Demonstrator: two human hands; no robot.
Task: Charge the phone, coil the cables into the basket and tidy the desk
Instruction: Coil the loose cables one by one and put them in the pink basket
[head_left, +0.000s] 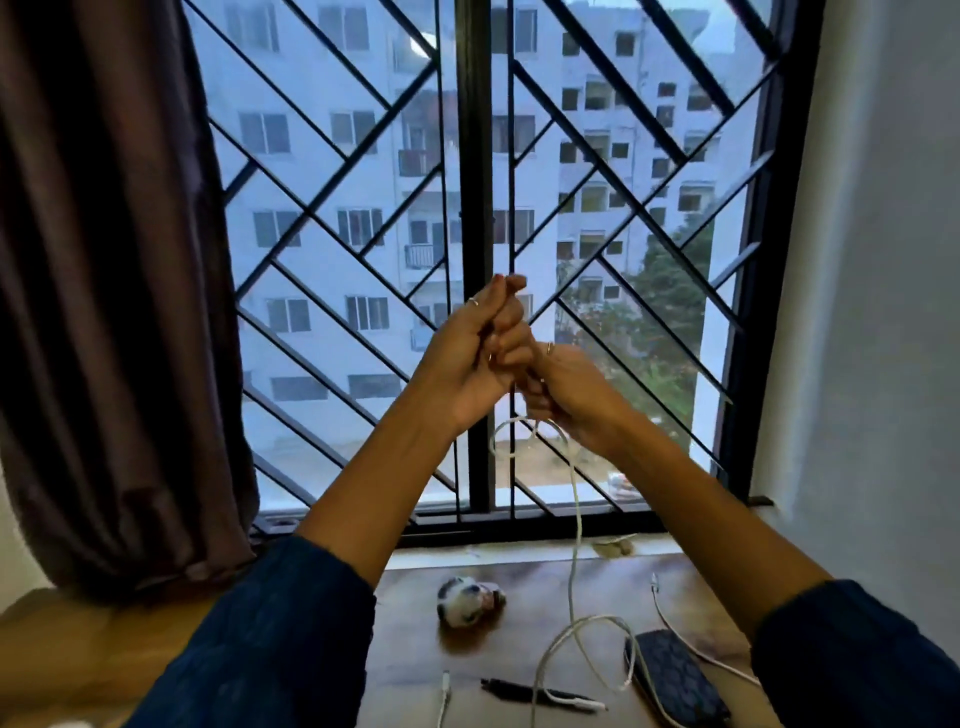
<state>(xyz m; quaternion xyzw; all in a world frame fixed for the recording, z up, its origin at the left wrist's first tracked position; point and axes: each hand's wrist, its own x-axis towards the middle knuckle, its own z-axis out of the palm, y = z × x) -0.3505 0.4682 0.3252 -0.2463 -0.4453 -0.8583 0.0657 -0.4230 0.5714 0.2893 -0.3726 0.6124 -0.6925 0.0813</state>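
White cable (573, 525), thin and limp, hangs from the raised hands down to the wooden bench (415, 623), where its slack lies in a loose loop beside the phone (675, 680). Both hands are up in front of the window grille (332, 218): the right hand (563, 392) has its grip closed on the cable, a small coil showing just below its fingers; the left hand (480, 353) is curled against it, apparently pinching the same strand, though the contact is hidden. Judgement: cable is light, soft, springy enough to unwind if released, so hold at the crossing of the loops and feed slack through the other hand. Plug ends are the stiff parts; avoid bending there. A second white cable (670, 623) lies right of the phone, a black pen (535, 692) and a small patterned object (467, 600) nearby. Basket not in view.
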